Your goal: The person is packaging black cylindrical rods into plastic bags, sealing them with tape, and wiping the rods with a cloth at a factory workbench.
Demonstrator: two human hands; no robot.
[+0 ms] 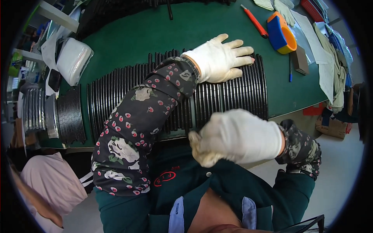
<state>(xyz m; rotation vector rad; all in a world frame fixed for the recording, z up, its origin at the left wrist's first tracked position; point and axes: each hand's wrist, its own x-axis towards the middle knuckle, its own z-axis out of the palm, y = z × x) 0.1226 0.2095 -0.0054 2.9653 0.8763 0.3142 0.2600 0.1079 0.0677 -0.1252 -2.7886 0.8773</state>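
Note:
My left hand (222, 60), in a white glove with cream fingertips, lies flat with fingers spread across the upper ends of a row of thin, glossy black rods (248, 91). The rods stand side by side on the green tabletop (217, 23), and my left forearm covers part of them. Nearer my chest, my right hand (243, 136), also white-gloved, hangs over the table's front edge. Its fingers are curled in and smeared by motion. A crumpled beige patch shows at its fingertips; whether that is a rag or the soiled glove I cannot tell.
More rods (71, 114) and plastic-wrapped bundles (34, 108) lie at left, below a white wrapped pack (74, 60). At right are a red utility knife (254, 21), a blue-and-orange tape dispenser (281, 33), a blue pen (290, 70), a brown block (299, 61) and papers (327, 79). Another person sits lower left.

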